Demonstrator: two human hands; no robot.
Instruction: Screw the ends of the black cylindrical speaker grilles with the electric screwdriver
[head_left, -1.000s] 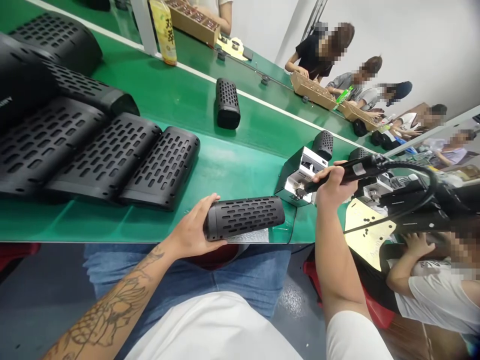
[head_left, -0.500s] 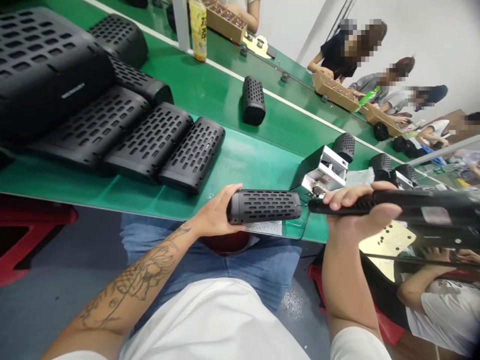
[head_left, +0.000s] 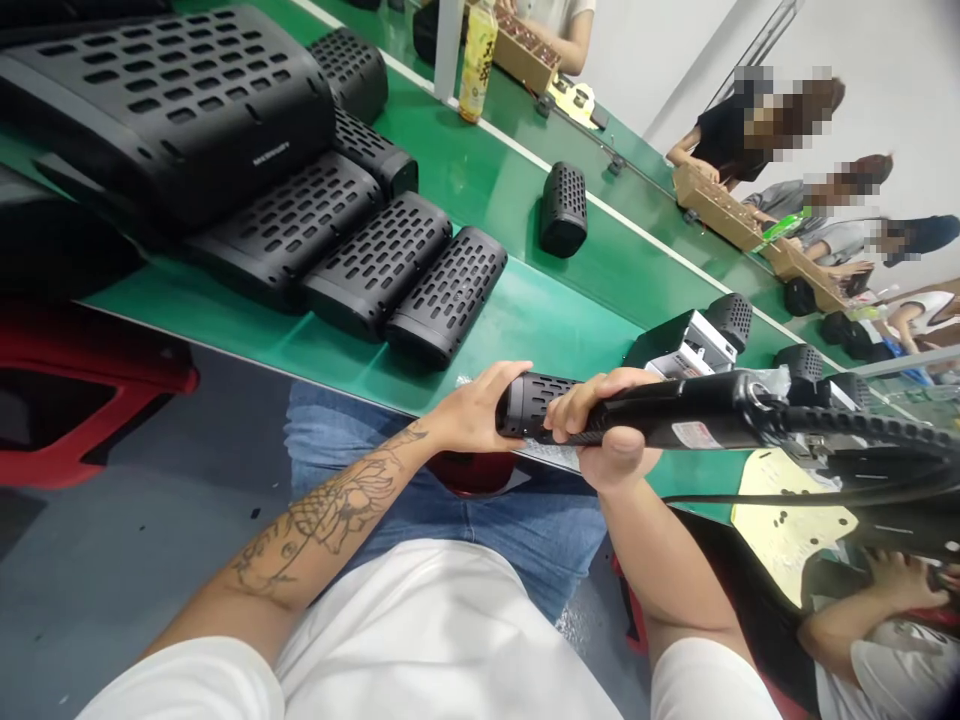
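We cannot see the right end of the black, slotted, rounded casing (head_left: pixel 534 397) that the left hand (head_left: pixel 480 410) grips; the right hand (head_left: pixel 613 428) and the black, cylindrical handheld tool (head_left: pixel 686 405) cover it. The tool's tip is hidden from us too. The print on its small pale sticker (head_left: pixel 696 435) is too small to read. The left edge cuts off a dark, blurred shape (head_left: pixel 56 235) we cannot identify.

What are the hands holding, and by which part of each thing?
The left hand holds a slotted black casing by its left end; the right hand grips a black tool around its body, ahead of the ribbed cord.
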